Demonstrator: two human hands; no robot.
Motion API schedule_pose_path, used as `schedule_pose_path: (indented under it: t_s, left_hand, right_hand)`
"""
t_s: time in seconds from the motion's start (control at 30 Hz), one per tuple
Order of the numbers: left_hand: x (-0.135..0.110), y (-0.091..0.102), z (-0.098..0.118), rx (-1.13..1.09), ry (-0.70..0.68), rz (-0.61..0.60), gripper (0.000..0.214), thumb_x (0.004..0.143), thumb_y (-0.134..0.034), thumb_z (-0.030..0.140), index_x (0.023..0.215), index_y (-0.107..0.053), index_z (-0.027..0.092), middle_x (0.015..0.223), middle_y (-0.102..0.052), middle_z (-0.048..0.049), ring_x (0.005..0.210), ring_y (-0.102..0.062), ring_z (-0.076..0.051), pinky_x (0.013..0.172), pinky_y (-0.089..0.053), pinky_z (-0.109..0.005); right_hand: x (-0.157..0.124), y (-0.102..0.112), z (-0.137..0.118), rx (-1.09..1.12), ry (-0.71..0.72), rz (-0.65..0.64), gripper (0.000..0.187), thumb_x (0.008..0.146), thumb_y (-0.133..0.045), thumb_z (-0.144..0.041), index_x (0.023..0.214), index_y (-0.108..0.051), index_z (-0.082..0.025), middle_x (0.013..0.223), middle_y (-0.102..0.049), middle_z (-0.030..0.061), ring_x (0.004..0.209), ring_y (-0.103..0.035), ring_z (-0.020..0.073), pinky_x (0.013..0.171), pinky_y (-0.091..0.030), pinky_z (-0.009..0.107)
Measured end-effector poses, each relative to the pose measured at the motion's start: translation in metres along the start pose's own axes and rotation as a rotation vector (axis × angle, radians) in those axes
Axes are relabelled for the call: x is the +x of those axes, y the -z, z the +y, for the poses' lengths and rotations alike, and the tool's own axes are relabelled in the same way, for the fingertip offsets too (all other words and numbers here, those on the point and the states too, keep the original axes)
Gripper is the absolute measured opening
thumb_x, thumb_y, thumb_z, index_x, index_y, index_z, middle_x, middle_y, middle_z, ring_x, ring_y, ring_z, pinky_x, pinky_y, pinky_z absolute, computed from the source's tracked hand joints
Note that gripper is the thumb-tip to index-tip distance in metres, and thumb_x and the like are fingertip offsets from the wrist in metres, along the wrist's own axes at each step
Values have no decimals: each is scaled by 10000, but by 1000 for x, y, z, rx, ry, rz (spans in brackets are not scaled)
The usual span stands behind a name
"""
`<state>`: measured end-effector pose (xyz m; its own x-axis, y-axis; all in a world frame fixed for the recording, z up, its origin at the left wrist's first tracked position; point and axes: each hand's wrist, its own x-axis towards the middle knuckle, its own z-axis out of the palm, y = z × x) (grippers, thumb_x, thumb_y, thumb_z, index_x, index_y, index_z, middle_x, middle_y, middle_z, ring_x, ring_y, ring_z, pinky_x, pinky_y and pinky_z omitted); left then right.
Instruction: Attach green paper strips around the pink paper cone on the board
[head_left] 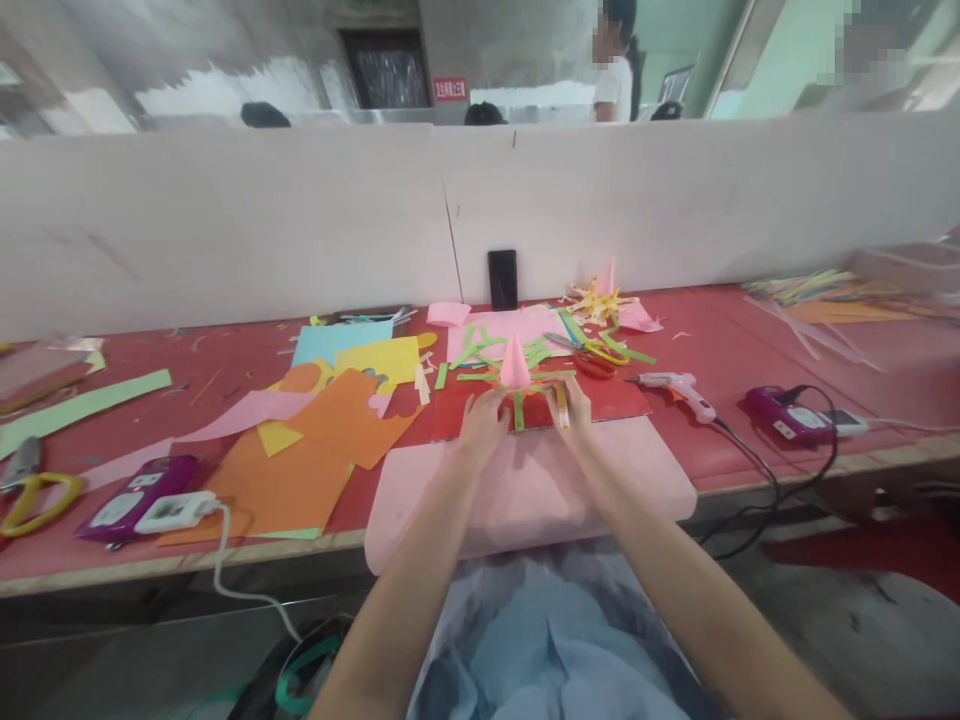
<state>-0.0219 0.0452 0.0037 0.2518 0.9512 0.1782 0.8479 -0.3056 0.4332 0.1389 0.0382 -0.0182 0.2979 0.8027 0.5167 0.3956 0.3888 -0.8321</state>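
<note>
A pink paper cone stands upright between my hands, with green paper strips spreading out from its base over a red sheet. My left hand is at the cone's lower left side, its fingers bent and closed on the edge of the base. On the other side, my right hand is closed around a slim yellow-and-white stick-like thing, its fingertips close to the strips on the right. What exactly the fingertips pinch is too small to make out.
Scissors and a pink glue gun lie to the right, its cord leading towards a purple power box. Orange paper and another purple box are at left. A phone leans on the white partition. A second cone piece stands behind.
</note>
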Motion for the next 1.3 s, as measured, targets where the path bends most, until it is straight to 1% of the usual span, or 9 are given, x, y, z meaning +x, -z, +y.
schedule_pose_path:
  t_s: [0.1,0.3,0.43,0.6,0.73,0.83,1.03,1.2,1.3]
  left_hand:
    - [1,-2,0,38,26,-39,415,877,-393,182,1277,-501,206,1363,-507,-55,1307,-397,-175,1144,-181,-413]
    - [1,-2,1,66,11,-78,437,895,-380,225,1329,-433,226,1400,-466,-34,1346,-335,-186,1144,-161,-452]
    - [0,0,2,55,15,-97,425,899,-366,229,1317,-441,219,1407,-457,-35,1345,-335,-187,1147,-145,-460]
    - [-2,1,2,40,11,-94,407,906,-357,239,1303,-448,227,1397,-469,-36,1349,-328,-191,1149,-121,-471]
    - [-2,0,1,36,1,-87,400,901,-372,240,1292,-456,243,1388,-480,-27,1344,-337,-198,1144,-131,-485]
    - [-2,0,1,45,-4,-79,397,902,-373,249,1290,-457,236,1388,-479,-32,1340,-343,-198,1143,-131,-485]
    - [-3,0,2,73,-12,-103,412,922,-326,281,1318,-431,248,1406,-460,-18,1356,-312,-199,1144,-117,-494]
    - [-3,-1,3,112,-32,-109,439,942,-250,324,1352,-401,278,1435,-419,1,1382,-257,-217,1134,-89,-539]
    - [-3,-3,2,139,-39,-121,453,940,-246,328,1372,-376,278,1445,-404,6,1391,-232,-222,1134,-80,-545]
  right_hand:
    - [-1,-1,2,25,11,-41,180,750,-458,-266,894,-535,-188,811,-642,41,714,-615,147,704,-482,285]
    - [-2,-4,9,124,67,-218,205,722,-443,-207,902,-540,-209,831,-656,39,803,-640,166,751,-486,285]
    - [-2,-4,11,109,51,-124,197,755,-456,-245,929,-537,-199,822,-644,41,764,-631,159,732,-484,283]
    - [-2,-2,9,-108,-10,-13,209,792,-459,-330,915,-555,-191,773,-645,40,660,-595,153,684,-471,284]
    - [-2,-3,11,-163,-3,-94,198,743,-469,-255,906,-572,-206,822,-669,39,740,-618,175,704,-475,289]
    - [-2,-5,16,-160,-1,-163,264,668,-450,-171,885,-590,-226,859,-678,22,808,-617,185,734,-478,296]
    - [-1,-9,15,-100,-24,-135,337,608,-396,-140,869,-597,-214,817,-672,19,756,-603,173,692,-478,280]
    - [-2,-6,13,-88,47,-199,307,597,-407,-133,840,-578,-211,771,-655,11,735,-604,167,700,-475,275]
    - [-2,-6,16,-100,44,-206,300,602,-419,-130,845,-574,-213,768,-650,10,737,-601,169,702,-478,280]
